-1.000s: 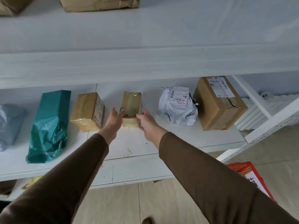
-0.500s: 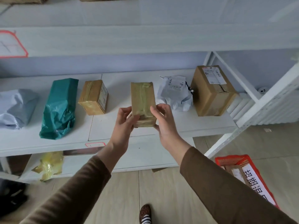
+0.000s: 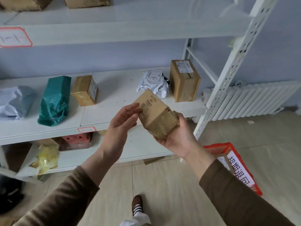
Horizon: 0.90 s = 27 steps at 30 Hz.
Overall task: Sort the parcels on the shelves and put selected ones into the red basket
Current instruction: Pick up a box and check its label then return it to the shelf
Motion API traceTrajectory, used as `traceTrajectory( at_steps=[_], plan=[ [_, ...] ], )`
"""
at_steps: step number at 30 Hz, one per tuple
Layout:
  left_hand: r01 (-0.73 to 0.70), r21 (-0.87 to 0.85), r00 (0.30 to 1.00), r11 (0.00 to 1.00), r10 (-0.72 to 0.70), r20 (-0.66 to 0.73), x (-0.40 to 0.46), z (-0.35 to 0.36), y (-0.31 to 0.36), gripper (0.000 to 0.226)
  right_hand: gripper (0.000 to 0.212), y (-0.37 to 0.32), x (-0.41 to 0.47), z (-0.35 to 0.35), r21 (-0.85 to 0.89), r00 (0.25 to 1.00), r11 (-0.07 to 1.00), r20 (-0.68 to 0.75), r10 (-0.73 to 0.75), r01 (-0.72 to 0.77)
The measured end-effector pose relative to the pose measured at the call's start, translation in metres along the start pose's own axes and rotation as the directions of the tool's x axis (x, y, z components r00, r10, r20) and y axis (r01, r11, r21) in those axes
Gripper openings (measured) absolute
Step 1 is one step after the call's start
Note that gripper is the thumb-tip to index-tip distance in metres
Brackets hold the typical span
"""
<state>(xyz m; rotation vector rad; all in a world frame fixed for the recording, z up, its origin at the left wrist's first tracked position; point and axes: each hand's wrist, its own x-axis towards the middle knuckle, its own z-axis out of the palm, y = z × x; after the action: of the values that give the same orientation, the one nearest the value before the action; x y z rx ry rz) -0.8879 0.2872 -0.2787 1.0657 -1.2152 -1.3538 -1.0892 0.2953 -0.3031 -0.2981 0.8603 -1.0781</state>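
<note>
The right hand (image 3: 176, 137) cupped the small taped brown cardboard box (image 3: 154, 114) from below, fingers curled round it. The left hand (image 3: 121, 123) lay open-palmed, fingertips (image 3: 136, 106) touching its printed face.

A pale blue painted wall (image 3: 101, 59) closes the space behind a white metal shelving unit with flat white boards (image 3: 114, 33). A slanted white upright post pierced with rows of slots (image 3: 228, 75) carries the unit's right end, with a thinner white diagonal brace (image 3: 201, 62) behind it. Small white labels with red outlines (image 3: 13, 37) are stuck on the front edges of the boards. To the right, a white ribbed radiator (image 3: 259, 100) stands low against the wall. The floor is beige wood-look tile with thin pale joints (image 3: 179, 185). Light is soft, even and cool.
</note>
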Motion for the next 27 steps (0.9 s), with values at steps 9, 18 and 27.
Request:
traceTrajectory(
  at_steps=[9,18,27],
  plan=[
    [-0.016,-0.017,1.000,1.000,0.016,0.012,-0.028,0.014,0.006,0.032,0.053,0.007,-0.032,-0.013,-0.068,0.982,0.981,0.073,-0.177,0.181],
    [-0.037,0.045,0.990,0.998,0.031,0.135,-0.043,0.023,-0.013,0.070,0.093,0.030,-0.028,-0.011,-0.720,0.600,0.147,0.427,-0.677,0.678],
    [0.110,-0.215,0.990,0.970,-0.088,0.112,-0.024,0.006,-0.020,0.059,0.106,0.049,-0.026,0.018,-0.771,0.381,-0.430,0.616,-0.689,0.469]
  ],
)
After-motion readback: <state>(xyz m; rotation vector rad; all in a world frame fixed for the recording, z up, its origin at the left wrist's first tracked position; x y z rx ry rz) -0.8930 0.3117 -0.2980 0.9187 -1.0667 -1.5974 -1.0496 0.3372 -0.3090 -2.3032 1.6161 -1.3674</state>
